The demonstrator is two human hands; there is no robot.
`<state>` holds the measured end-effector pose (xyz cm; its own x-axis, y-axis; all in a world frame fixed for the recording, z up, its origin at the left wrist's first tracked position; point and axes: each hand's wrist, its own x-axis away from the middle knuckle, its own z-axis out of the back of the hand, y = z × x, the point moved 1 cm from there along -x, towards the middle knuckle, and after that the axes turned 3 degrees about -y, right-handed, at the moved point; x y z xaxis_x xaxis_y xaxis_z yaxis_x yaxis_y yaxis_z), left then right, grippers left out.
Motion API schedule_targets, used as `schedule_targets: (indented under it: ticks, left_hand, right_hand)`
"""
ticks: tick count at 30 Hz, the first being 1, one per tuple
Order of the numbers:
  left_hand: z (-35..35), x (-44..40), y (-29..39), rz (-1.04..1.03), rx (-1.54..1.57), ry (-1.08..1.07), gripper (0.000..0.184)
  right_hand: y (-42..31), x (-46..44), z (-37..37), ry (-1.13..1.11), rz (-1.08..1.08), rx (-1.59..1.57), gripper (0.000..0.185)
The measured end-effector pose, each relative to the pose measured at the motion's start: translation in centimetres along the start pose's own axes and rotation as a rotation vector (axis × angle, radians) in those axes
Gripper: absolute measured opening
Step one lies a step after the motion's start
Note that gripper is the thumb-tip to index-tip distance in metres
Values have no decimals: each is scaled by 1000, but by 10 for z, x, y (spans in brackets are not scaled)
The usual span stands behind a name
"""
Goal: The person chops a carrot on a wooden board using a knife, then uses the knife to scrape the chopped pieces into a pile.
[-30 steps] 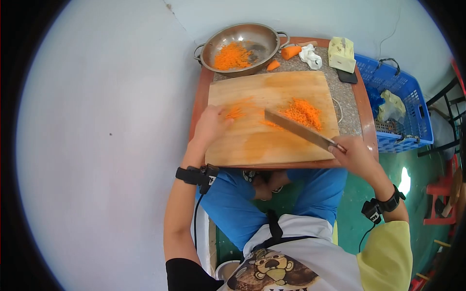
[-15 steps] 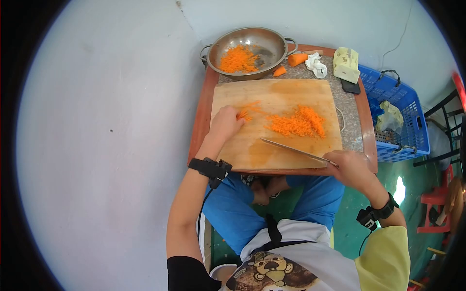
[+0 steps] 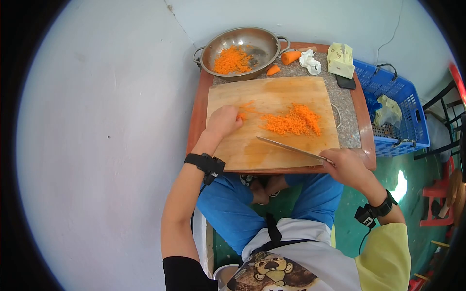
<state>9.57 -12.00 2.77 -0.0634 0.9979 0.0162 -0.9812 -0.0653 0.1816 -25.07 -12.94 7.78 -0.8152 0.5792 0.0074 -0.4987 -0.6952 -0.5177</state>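
Note:
On the wooden cutting board (image 3: 291,89) lies a pile of finely chopped carrot (image 3: 293,120). My left hand (image 3: 224,121) is closed at the board's left side, its fingers gathered around some thin carrot strips (image 3: 246,111) that stick out past the fingertips. A knife (image 3: 291,148) slants across the near part of the board, its tip toward the upper left. Its handle is hidden in my right hand (image 3: 345,166), which grips it at the board's near right corner. The blade stays just short of the chopped pile, apart from it.
A two-handled metal pan (image 3: 267,63) holding chopped carrot stands behind the board. Beside it are carrot pieces (image 3: 290,57), crumpled tissue (image 3: 310,63), a tissue pack (image 3: 341,59) and a dark phone (image 3: 345,82). A blue basket (image 3: 410,104) sits right of the table. The wall is on the left.
The whole view has shifted slightly, so everything appears a little further left. My left fingers cover more of the carrot strips now. The knife stays in my right hand at much the same angle.

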Motion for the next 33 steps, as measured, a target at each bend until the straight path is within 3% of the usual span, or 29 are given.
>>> schedule_targets:
  ticks: [7, 16, 23, 27, 33]
  left_hand:
    - [3, 18, -6, 66, 349, 12, 17]
    - [-4, 88, 57, -1, 219, -38, 20]
    - [-16, 107, 48, 105, 617, 132, 21]
    - [-18, 116, 44, 168, 534, 214, 17]
    - [-28, 113, 41, 74, 451, 204, 14]
  right_hand:
    - [3, 1, -1, -5, -2, -22, 11]
    - [-12, -5, -5, -14, -131, -38, 11]
    - [-33, -12, -13, -49, -184, -22, 12]
    - [-38, -14, -16, 5, -145, -5, 11]
    - [-39, -15, -17, 1, -171, -15, 11]
